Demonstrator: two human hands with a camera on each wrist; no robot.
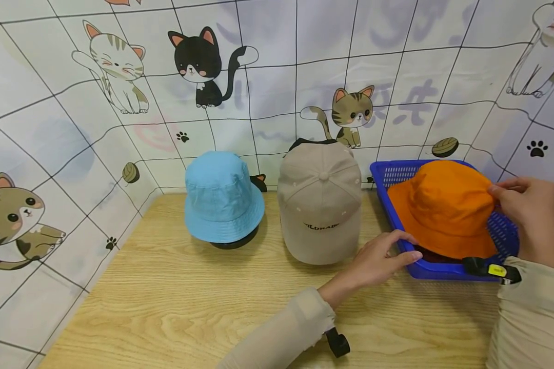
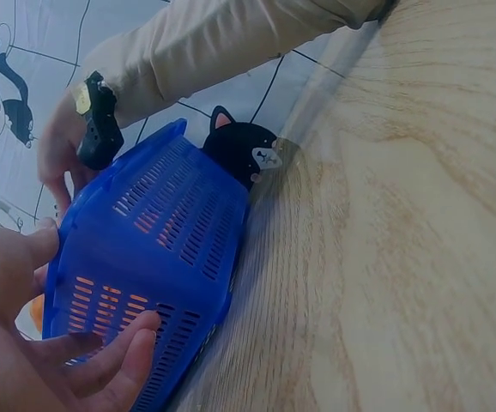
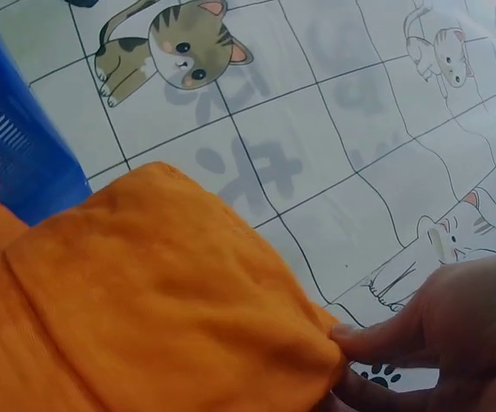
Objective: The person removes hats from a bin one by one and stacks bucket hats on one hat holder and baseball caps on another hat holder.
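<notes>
An orange bucket hat [image 1: 450,200] sits in a blue plastic basket [image 1: 422,270] at the right, its brim near the front rim. My right hand [image 1: 533,212] pinches the right side of the hat's crown between thumb and fingers, also plain in the right wrist view. My left hand [image 1: 380,259] holds the basket's front left corner, thumb and index finger at the rim. Its other fingers spread along the slotted outer wall in the left wrist view. Something dark red [image 1: 436,256] shows under the hat brim; its kind is hidden.
Left of the basket stands a beige baseball cap [image 1: 323,195] with dark lettering. A light blue bucket hat [image 1: 221,197] rests on a dark base further left. Both are on the wooden table [image 1: 180,307], before a cat-patterned wall covering [image 1: 277,92].
</notes>
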